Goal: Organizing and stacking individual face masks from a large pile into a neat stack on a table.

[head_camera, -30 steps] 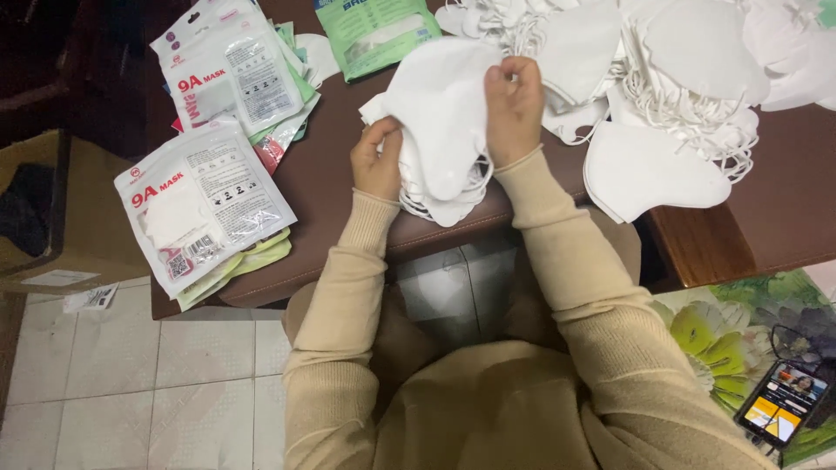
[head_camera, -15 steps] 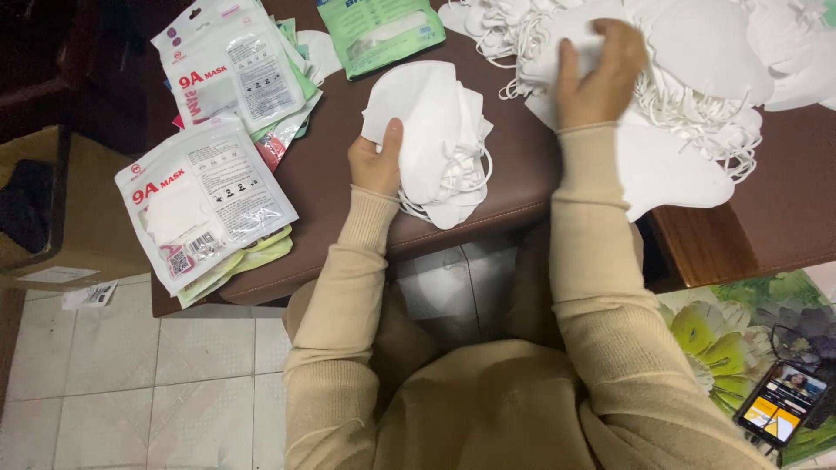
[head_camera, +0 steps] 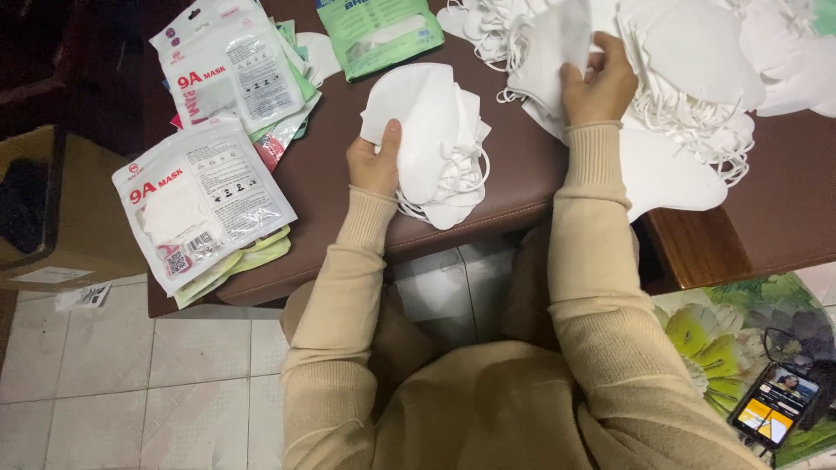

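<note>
Left hand (head_camera: 374, 161) grips a fanned stack of white folded fabric face masks (head_camera: 431, 144) on the brown padded surface; right hand (head_camera: 601, 83) pinches one white mask (head_camera: 549, 43) off the loose heap just beyond it.

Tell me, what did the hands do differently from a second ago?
The right hand let go of the stack of white masks, reached right to the big mask pile and took hold of one white mask. The left hand kept holding the stack. The packets stayed put.
</note>
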